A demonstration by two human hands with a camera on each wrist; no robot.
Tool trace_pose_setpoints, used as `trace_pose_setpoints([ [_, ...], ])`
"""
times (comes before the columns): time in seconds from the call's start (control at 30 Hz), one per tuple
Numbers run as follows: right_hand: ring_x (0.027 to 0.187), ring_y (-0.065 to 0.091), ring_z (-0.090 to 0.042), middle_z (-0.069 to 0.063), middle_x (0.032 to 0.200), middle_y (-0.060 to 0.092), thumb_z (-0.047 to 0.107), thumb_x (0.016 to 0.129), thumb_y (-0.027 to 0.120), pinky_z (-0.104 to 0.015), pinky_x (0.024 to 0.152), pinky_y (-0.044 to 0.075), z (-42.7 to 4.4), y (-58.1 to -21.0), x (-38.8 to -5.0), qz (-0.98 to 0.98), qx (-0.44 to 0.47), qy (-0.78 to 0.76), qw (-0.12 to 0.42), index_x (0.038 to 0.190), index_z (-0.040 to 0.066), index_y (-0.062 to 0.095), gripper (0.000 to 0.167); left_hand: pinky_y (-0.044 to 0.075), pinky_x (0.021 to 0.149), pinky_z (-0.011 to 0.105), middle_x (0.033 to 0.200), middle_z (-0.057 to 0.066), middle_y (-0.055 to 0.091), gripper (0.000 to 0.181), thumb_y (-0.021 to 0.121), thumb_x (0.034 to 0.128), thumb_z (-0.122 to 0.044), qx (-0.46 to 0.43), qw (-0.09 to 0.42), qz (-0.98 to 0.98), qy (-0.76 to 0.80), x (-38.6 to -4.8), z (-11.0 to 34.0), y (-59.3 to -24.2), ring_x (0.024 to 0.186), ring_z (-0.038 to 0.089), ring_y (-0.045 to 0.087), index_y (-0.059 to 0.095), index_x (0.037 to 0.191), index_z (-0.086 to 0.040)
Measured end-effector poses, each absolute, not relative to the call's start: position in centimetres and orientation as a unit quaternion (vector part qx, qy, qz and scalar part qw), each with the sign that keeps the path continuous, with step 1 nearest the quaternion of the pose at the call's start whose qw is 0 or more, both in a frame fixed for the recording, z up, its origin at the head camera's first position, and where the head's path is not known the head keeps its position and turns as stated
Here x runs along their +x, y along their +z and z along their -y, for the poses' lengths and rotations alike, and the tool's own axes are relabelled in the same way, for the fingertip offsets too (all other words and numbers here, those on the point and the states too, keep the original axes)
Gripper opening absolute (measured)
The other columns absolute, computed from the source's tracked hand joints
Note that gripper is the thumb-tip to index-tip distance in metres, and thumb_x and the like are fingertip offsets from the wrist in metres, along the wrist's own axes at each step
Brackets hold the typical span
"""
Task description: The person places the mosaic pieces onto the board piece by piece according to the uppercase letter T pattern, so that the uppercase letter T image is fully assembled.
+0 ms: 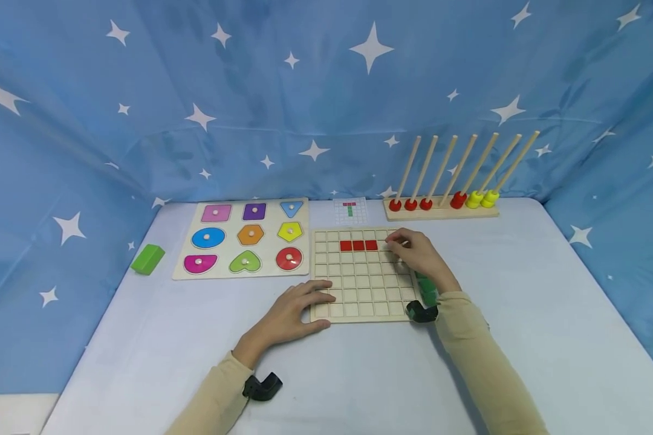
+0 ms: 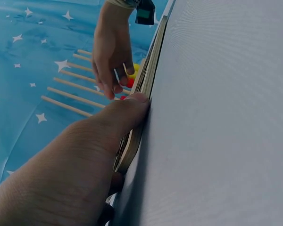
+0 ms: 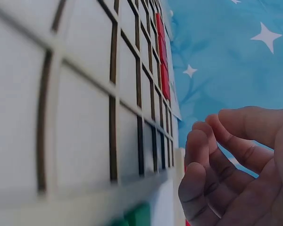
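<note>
On the table lies a wooden grid board [image 1: 359, 282], its near-left corner beside my left hand [image 1: 289, 314]. In the head view the left fingers are spread over the board's left edge; in the left wrist view the thumb [image 2: 125, 110] lies against its side. Three red square tiles [image 1: 358, 245] sit in a row near the top of the grid. My right hand [image 1: 421, 255] hovers over the board's upper right, just right of those tiles. Its fingers [image 3: 196, 146] are loosely bent, and nothing shows between them. Green pieces [image 1: 427, 290] lie beside the board's right edge, partly hidden by the right wrist.
A printed pattern card [image 1: 350, 211] lies behind the grid board. To the left is a knobbed shape puzzle [image 1: 269, 266], with a green block [image 1: 148, 259] beyond it. A peg stand [image 1: 441, 212] with red and yellow beads stands at the back right, before a starry blue curtain [image 1: 305, 90].
</note>
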State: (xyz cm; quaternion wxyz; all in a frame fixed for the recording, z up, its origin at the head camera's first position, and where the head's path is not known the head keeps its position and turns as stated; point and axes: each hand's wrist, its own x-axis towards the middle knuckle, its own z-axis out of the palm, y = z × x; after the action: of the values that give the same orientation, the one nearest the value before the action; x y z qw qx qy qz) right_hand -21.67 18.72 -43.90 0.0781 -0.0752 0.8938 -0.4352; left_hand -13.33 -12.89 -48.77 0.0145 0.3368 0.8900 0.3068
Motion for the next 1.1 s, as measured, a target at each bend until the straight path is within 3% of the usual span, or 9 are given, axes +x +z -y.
trace_pose_setpoints([
  [0.4, 0.085, 0.059, -0.023, -0.013, 0.100, 0.066, 0.022, 0.096, 0.054, -0.029, 0.066, 0.047, -21.7, -43.2, -18.2, -0.927, -0.088, -0.361, 0.052, 0.111, 0.004, 0.061, 0.024, 0.039, 0.102, 0.043, 0.143, -0.012, 0.044, 0.044, 0.070, 0.0819, -0.044, 0.340, 0.016, -0.887, 0.313, -13.5, 12.8, -48.9, 0.130, 0.012, 0.043, 0.060, 0.123, -0.032],
  [0.93, 0.082, 0.056, -0.008, 0.006, 0.090, 0.061, 0.014, 0.087, 0.067, -0.024, 0.067, 0.048, -24.2, -43.7, -13.0, -0.946, -0.173, -0.267, 0.055, 0.102, 0.012, 0.066, 0.015, 0.039, 0.102, 0.044, 0.143, -0.011, 0.045, 0.044, 0.071, 0.0812, -0.043, 0.341, 0.014, -0.886, 0.315, -13.5, 13.0, -48.8, 0.132, 0.012, 0.042, 0.061, 0.123, -0.031],
  [1.1, 0.086, 0.057, -0.009, 0.004, 0.095, 0.061, 0.011, 0.083, 0.070, -0.029, 0.072, 0.049, -24.2, -43.6, -11.9, -0.952, -0.199, -0.228, 0.053, 0.102, 0.012, 0.068, 0.019, 0.039, 0.102, 0.044, 0.143, -0.011, 0.045, 0.044, 0.072, 0.0809, -0.042, 0.339, 0.014, -0.886, 0.317, -13.3, 12.9, -48.8, 0.131, 0.013, 0.043, 0.061, 0.123, -0.031],
])
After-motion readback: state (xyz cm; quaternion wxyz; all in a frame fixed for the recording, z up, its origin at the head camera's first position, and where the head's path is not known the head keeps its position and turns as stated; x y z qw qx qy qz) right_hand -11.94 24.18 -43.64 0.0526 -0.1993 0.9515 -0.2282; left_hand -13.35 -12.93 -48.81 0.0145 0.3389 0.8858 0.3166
